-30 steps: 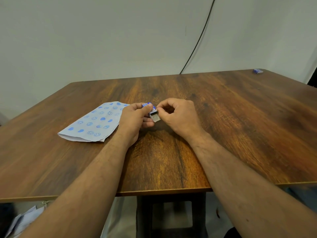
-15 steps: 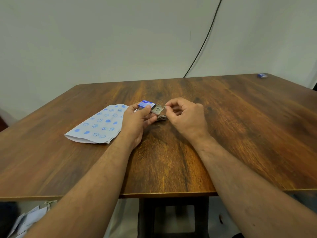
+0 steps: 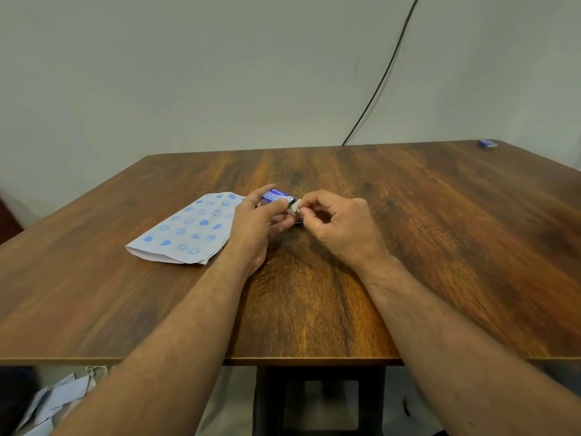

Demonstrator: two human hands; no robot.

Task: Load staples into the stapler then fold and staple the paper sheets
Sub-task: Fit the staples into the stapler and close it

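Observation:
My left hand [image 3: 256, 220] grips a small blue staple box [image 3: 278, 195] between thumb and fingers, just above the wooden table [image 3: 408, 247]. My right hand [image 3: 338, 226] pinches the box's white inner tray [image 3: 293, 207] at its open right end. A sliver of dark metal [image 3: 298, 219] shows under the hands; I cannot tell whether it is the stapler. Folded white paper sheets with blue smiley prints [image 3: 188, 229] lie flat on the table, just left of my left hand.
A second small blue box [image 3: 488, 143] sits at the table's far right corner. A black cable [image 3: 380, 77] runs down the wall behind the table. More loose papers [image 3: 53, 401] lie on the floor at lower left.
The box has been turned in my left hand, and my right fingers have shifted onto the white tray at its end. Both hands stay in the same spot on the table.

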